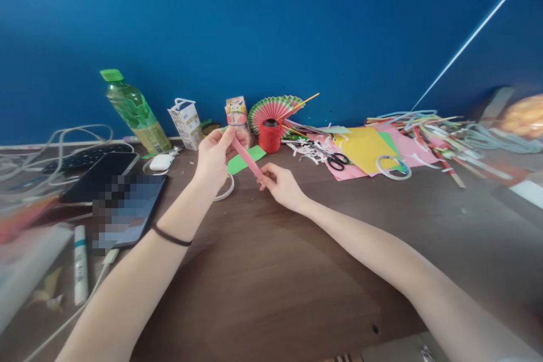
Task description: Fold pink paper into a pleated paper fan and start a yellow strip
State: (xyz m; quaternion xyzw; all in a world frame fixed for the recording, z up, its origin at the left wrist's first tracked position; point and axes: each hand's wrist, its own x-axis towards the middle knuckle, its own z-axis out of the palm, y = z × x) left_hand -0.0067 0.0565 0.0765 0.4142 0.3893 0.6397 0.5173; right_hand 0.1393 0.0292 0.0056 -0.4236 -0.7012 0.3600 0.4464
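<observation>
A narrow pink paper strip [246,157] is stretched at a slant between my two hands, above the brown desk. My left hand [214,155] pinches its upper end, with a black band round the wrist. At the lower end, my right hand [282,184] closes thumb and fingers on the strip. Behind it lies a green paper piece [250,161]. A roll of tape [224,188] sits below my left hand, partly hidden by it. Just beyond stand a red thread spool [270,137] and a pleated pink and green paper fan [271,110].
Left are a tilted green bottle [136,107], a milk carton [186,121], a white earphone case [161,162], a phone [136,209], a marker [80,266] and cables. On the right lie black-handled scissors [337,161], yellow paper [365,147], another tape roll [393,168] and many paper strips [445,136].
</observation>
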